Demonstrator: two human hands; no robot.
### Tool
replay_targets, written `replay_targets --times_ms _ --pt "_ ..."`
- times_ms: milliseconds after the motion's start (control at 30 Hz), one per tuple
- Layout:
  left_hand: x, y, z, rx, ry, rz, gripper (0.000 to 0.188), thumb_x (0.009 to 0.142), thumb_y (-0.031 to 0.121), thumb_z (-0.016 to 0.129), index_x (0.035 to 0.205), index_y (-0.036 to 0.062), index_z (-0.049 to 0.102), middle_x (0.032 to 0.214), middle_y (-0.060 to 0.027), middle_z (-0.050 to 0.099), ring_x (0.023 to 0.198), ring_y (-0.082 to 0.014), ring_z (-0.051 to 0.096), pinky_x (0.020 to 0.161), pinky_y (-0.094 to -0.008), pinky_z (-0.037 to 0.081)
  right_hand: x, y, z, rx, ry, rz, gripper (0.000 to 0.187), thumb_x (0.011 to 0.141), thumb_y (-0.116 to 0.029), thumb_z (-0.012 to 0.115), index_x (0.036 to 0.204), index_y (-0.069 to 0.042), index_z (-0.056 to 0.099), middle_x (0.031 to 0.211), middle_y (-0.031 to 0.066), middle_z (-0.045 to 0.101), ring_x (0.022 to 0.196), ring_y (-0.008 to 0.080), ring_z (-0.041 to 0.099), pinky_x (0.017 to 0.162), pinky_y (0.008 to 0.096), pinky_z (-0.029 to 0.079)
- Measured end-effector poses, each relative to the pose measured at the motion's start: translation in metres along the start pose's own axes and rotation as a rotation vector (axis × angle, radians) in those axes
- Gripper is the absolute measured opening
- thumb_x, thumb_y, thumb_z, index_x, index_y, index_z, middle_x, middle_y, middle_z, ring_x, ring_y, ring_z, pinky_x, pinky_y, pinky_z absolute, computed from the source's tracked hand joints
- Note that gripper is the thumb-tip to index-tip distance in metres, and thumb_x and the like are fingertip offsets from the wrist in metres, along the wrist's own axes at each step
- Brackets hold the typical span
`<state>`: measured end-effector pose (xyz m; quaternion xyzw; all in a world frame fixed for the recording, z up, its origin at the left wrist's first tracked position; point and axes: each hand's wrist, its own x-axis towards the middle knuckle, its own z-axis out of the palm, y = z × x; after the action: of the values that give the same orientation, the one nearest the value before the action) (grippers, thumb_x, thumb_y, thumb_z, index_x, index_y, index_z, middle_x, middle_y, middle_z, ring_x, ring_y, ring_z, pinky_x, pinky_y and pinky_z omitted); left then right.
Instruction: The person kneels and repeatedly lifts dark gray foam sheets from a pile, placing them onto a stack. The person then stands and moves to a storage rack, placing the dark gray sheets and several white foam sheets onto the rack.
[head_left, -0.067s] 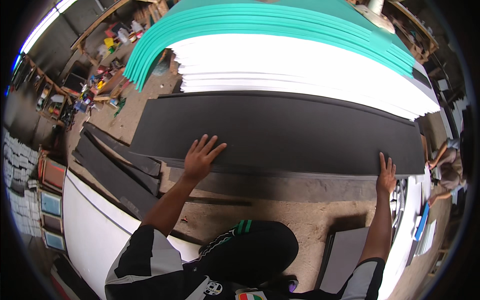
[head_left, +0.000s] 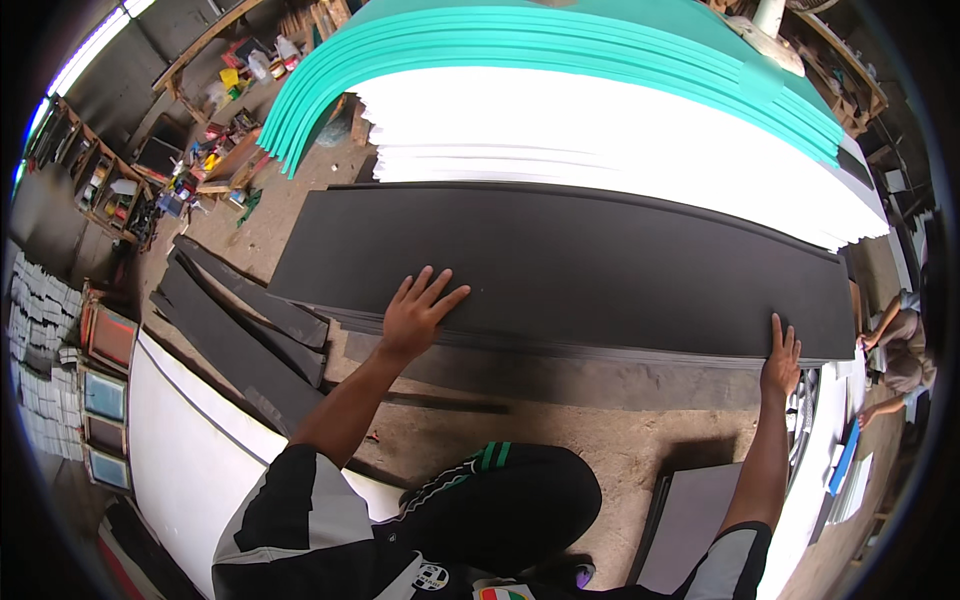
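Observation:
A long, dark grey foam-like sheet [head_left: 580, 260] lies across the front, on top of other dark sheets whose edges show beneath it. My left hand [head_left: 414, 312] rests flat on its near edge, left of the middle, with the fingers spread. Near the sheet's right end, my right hand [head_left: 782, 358] lies on the same edge, fingers stretched forward. Neither hand is closed around anything. Directly behind the dark sheet rises a stack of white sheets [head_left: 560, 125], topped by thick green sheets [head_left: 420, 62] that droop at the left.
Dark offcut strips [head_left: 235, 345] lie on the floor at left, beside a large white panel [head_left: 200, 430]. A grey board [head_left: 690, 510] stands near my right forearm. At the far right another person [head_left: 900, 345] is partly visible. A fan base [head_left: 768, 45] sits on the green stack.
The whole view has shifted slightly, so most things appear a little further right. Both hands stay on the dark sheet's near edge.

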<state>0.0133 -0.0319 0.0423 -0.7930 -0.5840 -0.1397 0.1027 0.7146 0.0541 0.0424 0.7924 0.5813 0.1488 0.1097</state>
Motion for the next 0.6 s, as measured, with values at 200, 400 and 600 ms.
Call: replay_targets --times_ms 200,400,600 --pt "0.028 0.015 0.004 -0.077 -0.058 0.005 0.085 0.073 0.017 0.091 0.150 0.0298 0.058 0.156 -0.0090 0.054 0.144 -0.0382 0.050 0.118 -0.0559 0.042 0.013 0.015 0.015 0.057 -0.022 0.047 0.104 0.089 0.017 0.050 0.164 -0.050 0.022 0.167 0.0067 0.038 0.152 0.0360 0.040 0.111 0.0414 0.054" --pt "0.026 0.013 0.017 -0.090 0.019 0.004 0.080 0.065 0.029 0.095 0.139 0.0184 0.068 0.152 -0.0128 0.058 0.143 -0.0399 0.051 0.116 -0.0565 0.043 0.027 -0.001 -0.009 0.271 -0.055 0.025 0.078 0.100 0.003 0.042 0.162 -0.044 0.031 0.169 0.0097 0.034 0.155 0.0394 0.033 0.123 0.0512 0.038" --pt "0.025 0.013 0.029 -0.089 -0.034 -0.044 0.087 0.062 0.030 0.095 0.143 0.0200 0.066 0.158 -0.0106 0.053 0.149 -0.0374 0.045 0.118 -0.0568 0.040 0.023 0.000 -0.007 0.197 -0.071 0.063 0.081 0.101 0.002 0.045 0.163 -0.048 0.026 0.169 0.0104 0.033 0.154 0.0404 0.035 0.113 0.0479 0.051"
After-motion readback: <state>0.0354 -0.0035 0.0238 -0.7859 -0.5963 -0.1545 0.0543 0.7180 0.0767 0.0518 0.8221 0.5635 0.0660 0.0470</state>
